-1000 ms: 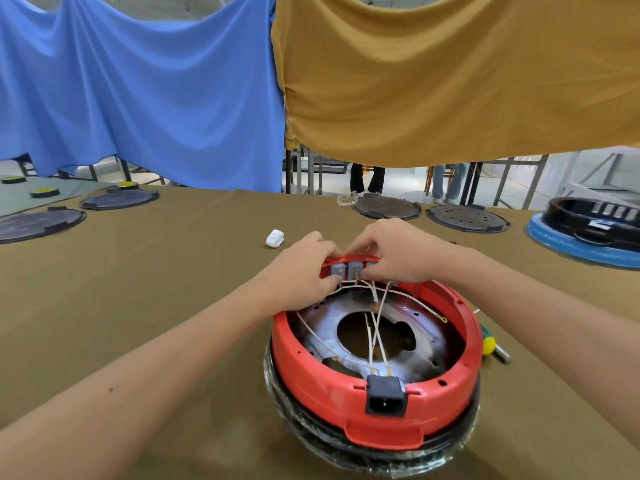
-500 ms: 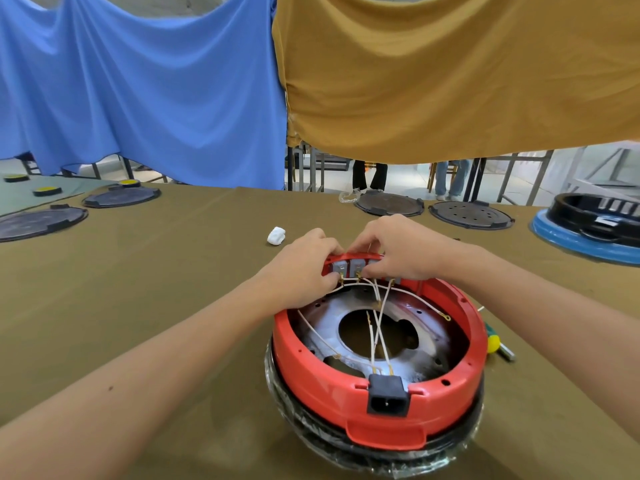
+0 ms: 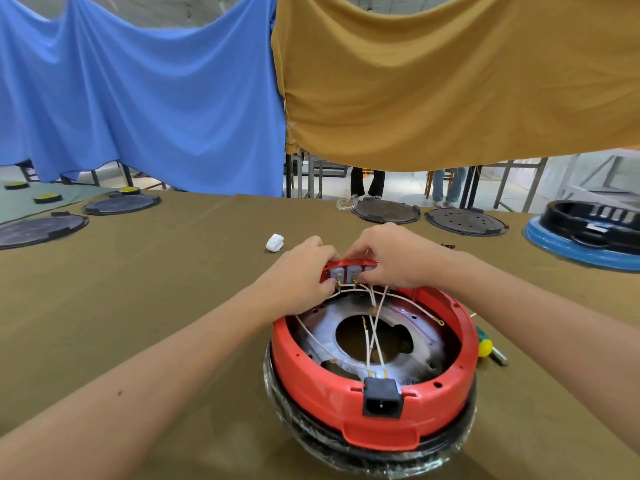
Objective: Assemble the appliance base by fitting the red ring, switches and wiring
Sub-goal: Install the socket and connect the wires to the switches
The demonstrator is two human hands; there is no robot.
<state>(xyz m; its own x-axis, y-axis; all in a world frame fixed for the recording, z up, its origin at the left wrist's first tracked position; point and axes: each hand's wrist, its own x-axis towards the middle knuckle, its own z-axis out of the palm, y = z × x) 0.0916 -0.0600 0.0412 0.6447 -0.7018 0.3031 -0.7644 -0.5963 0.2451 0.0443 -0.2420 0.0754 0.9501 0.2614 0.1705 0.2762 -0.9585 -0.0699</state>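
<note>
A red ring (image 3: 311,372) sits on a black, plastic-wrapped appliance base (image 3: 346,445) near the table's front. Inside lies a metal plate (image 3: 322,320) with a round hole, crossed by white wires (image 3: 375,327) that run to a black power socket (image 3: 382,398) at the ring's near side. Grey switches (image 3: 346,273) stand in the ring's far wall. My left hand (image 3: 298,275) grips the ring's far left edge beside the switches. My right hand (image 3: 391,258) pinches the far wall at the switches from the right, fingers curled over the rim.
A small white piece (image 3: 275,242) lies beyond the ring. A yellow-and-green screwdriver (image 3: 486,346) lies right of it. Dark round lids (image 3: 386,211) sit at the back and far left (image 3: 41,230). A blue-rimmed black base (image 3: 588,237) stands at right. Blue and ochre cloths hang behind.
Both hands stay at the switches on the ring's far wall with only small finger shifts. The view has shifted slightly.
</note>
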